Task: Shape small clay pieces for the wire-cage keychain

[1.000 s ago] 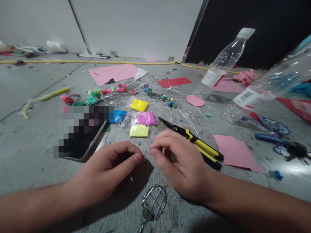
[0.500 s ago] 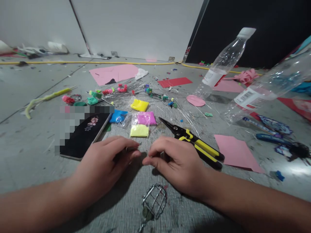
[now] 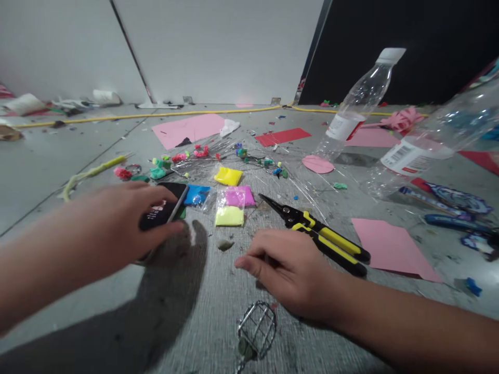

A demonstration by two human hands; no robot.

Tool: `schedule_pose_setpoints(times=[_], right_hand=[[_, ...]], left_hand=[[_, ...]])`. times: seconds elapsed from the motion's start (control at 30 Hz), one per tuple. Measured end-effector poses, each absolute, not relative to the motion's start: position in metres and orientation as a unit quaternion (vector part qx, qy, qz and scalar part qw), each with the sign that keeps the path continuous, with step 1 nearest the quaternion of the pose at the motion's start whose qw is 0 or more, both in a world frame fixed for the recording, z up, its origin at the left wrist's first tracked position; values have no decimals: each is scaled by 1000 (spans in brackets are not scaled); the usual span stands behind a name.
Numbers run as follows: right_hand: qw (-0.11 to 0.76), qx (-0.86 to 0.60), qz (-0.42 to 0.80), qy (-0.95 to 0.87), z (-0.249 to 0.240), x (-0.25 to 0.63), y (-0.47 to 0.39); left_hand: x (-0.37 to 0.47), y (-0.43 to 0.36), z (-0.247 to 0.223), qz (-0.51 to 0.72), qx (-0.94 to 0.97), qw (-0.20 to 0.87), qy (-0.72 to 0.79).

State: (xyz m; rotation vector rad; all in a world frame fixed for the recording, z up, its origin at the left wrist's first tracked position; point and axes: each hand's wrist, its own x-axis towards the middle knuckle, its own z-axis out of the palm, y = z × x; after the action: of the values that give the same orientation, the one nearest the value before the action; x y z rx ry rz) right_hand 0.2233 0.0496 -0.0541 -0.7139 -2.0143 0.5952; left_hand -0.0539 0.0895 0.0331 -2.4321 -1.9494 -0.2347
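Note:
My left hand (image 3: 125, 221) is raised over the phone (image 3: 166, 206), its thumb and fingers apart with nothing seen between them. On the grey surface (image 3: 218, 291) rests my right hand (image 3: 290, 265), thumb against curled fingers; whatever it may hold is hidden. A small dark lump (image 3: 225, 244) lies between the hands. Nearer the camera is an oval wire frame (image 3: 257, 327) with a dark green piece at its lower end. Black and yellow pliers (image 3: 312, 226) lie just behind my right hand. Packets of yellow (image 3: 228, 176), pink (image 3: 239, 196), pale yellow (image 3: 230, 216) and blue (image 3: 196, 195) clay lie ahead.
Two clear bottles (image 3: 345, 127) (image 3: 409, 156) stand at the right. Pink paper (image 3: 393, 249) lies beside the pliers, and a red strip (image 3: 283, 136) farther back. Wires with coloured clay bits (image 3: 201, 151) spread behind the packets. A yellow cable (image 3: 156, 115) runs along the wall.
My left hand has moved left and up, away from my right hand to the phone, and its fingers have opened. The dark lump has come into view where it was.

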Motion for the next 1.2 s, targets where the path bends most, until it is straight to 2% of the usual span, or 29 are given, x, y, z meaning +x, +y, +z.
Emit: schedule_pose_setpoints(times=[0.07, 0.2, 0.57, 0.87, 1.2], right_hand=[[441, -280, 236, -819, -54, 223, 50], [426, -284, 252, -821, -55, 223, 51], [385, -283, 271, -836, -54, 222, 50], [386, -275, 274, -837, -53, 221, 49], [377, -262, 266, -848, -53, 221, 49]], left_hand=[[-77, 107, 50, 35, -742, -19, -669], [-108, 132, 56, 150, -719, -139, -665], [-108, 137, 47, 157, -723, -157, -654], [-77, 134, 44, 61, -700, -115, -702], [-43, 134, 39, 169, -719, -59, -672]])
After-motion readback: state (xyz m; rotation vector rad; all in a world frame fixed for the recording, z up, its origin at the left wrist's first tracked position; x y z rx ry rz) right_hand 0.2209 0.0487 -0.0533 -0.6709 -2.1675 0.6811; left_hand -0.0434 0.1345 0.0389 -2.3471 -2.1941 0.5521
